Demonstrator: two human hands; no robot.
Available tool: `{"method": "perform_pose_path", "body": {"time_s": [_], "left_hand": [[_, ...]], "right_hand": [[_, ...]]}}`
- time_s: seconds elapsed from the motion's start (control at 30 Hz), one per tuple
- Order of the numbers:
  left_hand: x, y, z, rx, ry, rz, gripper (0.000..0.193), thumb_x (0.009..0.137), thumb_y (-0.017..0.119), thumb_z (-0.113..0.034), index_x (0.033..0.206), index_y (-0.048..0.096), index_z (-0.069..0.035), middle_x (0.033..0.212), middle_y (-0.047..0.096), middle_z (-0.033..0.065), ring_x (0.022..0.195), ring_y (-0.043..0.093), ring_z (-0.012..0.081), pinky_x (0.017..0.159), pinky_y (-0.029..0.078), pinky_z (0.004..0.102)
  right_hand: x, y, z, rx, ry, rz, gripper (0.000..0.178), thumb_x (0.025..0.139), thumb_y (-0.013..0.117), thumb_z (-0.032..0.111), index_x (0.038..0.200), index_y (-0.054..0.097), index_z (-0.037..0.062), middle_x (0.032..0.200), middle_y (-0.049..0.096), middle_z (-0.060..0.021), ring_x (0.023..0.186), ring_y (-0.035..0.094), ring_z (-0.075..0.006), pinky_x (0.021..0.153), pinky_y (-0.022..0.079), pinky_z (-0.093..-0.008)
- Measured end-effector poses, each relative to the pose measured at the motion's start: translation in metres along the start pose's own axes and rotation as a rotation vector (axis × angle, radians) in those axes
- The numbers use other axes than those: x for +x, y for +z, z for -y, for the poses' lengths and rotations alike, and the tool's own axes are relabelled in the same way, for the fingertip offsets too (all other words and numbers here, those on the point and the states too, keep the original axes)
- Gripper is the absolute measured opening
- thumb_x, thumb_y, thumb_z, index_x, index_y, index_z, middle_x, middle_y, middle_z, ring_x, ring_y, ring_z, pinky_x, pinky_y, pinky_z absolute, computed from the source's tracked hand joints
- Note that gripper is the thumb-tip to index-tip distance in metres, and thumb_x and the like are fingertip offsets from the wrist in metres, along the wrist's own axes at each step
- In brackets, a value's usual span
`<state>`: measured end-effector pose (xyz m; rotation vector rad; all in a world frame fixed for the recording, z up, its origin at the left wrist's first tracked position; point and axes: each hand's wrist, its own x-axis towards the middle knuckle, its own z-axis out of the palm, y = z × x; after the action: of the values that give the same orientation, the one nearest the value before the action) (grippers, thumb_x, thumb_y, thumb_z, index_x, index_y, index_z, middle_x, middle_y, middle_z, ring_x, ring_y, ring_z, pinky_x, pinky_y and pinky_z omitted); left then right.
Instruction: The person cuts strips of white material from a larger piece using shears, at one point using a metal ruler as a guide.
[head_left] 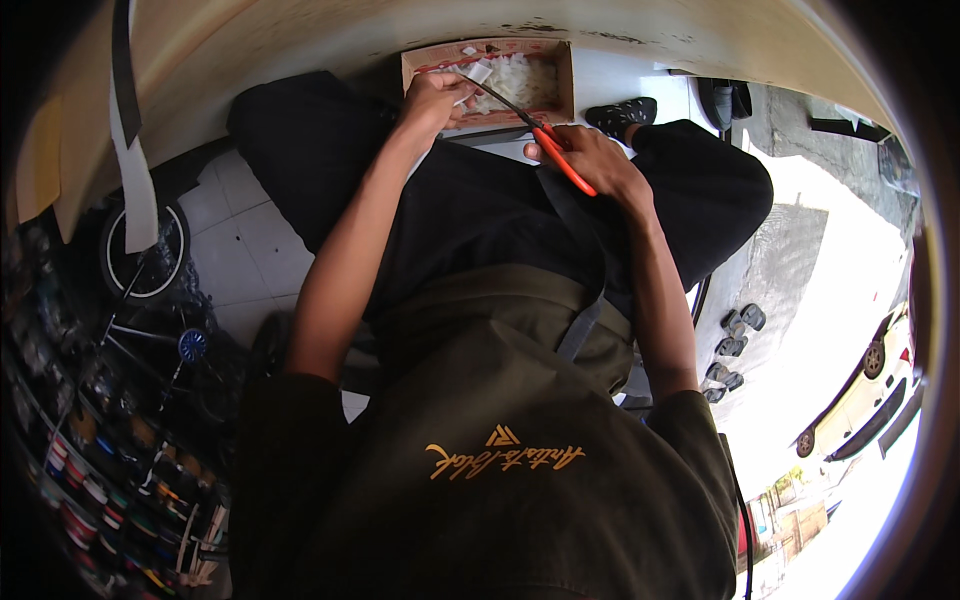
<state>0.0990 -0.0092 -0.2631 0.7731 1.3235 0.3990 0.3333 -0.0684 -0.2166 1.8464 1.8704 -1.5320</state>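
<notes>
My left hand [438, 102] pinches a white strip [480, 73] at its end, and part of the strip hangs down beside my wrist. In my right hand [598, 160] is a pair of scissors [562, 160] with orange-red handles. Their dark blades point up and left, with the tips at the strip near my left fingers. Whether the blades touch the strip, I cannot tell. Just beyond both hands stands an open cardboard box [568, 85], holding many small whitish cut pieces [525, 78].
Behind the box rises a pale, marked wall [330, 40]. My legs in black trousers [470, 200] spread on both sides. A wheel [145, 250] and cluttered small goods stand at left. Sandals [735, 335] lie on the pavement at right, with a parked car [860, 400] farther out.
</notes>
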Motion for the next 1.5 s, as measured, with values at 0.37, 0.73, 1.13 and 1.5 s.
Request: {"method": "perform_pose_path", "body": {"time_s": [0.37, 0.73, 1.13, 1.5], "left_hand": [[0.007, -0.002, 0.009, 0.088, -0.021, 0.057, 0.019, 0.093, 0.057, -0.019, 0.096, 0.063, -0.001, 0.074, 0.058, -0.0006, 0.051, 0.034, 0.0016, 0.043, 0.024, 0.0186], [-0.006, 0.017, 0.002, 0.148, -0.091, 0.414, 0.021, 0.090, 0.062, -0.018, 0.098, 0.061, 0.001, 0.074, 0.060, 0.0043, 0.050, 0.034, 0.0013, 0.043, 0.025, 0.0175], [-0.014, 0.020, -0.006, 0.126, -0.074, 0.562, 0.034, 0.087, 0.066, -0.020, 0.110, 0.055, 0.003, 0.075, 0.060, 0.0041, 0.051, 0.034, 0.0013, 0.043, 0.024, 0.0165], [0.001, 0.003, 0.000, 0.218, -0.054, 0.059, 0.024, 0.088, 0.065, -0.024, 0.091, 0.064, 0.000, 0.067, 0.051, -0.0031, 0.047, 0.034, 0.0004, 0.041, 0.023, 0.0178]], "right_hand": [[0.012, 0.002, -0.006, 0.059, -0.044, -0.081, 0.073, 0.074, 0.058, 0.071, 0.073, 0.064, -0.0025, 0.060, 0.060, -0.0194, 0.065, 0.063, -0.0359, 0.064, 0.047, -0.0438], [0.041, 0.018, -0.018, 0.576, -0.103, 0.045, 0.050, 0.083, 0.064, 0.046, 0.082, 0.068, -0.0034, 0.050, 0.046, -0.0035, 0.046, 0.047, -0.0115, 0.046, 0.036, -0.0296], [0.043, 0.022, -0.013, 0.848, -0.076, 0.125, 0.034, 0.084, 0.066, 0.029, 0.085, 0.066, -0.0050, 0.050, 0.047, -0.0005, 0.041, 0.043, -0.0071, 0.040, 0.031, -0.0248], [0.028, 0.003, -0.009, 0.273, 0.022, -0.076, 0.071, 0.078, 0.057, 0.067, 0.076, 0.061, -0.0033, 0.062, 0.054, -0.0108, 0.066, 0.054, -0.0228, 0.066, 0.042, -0.0364]]}}
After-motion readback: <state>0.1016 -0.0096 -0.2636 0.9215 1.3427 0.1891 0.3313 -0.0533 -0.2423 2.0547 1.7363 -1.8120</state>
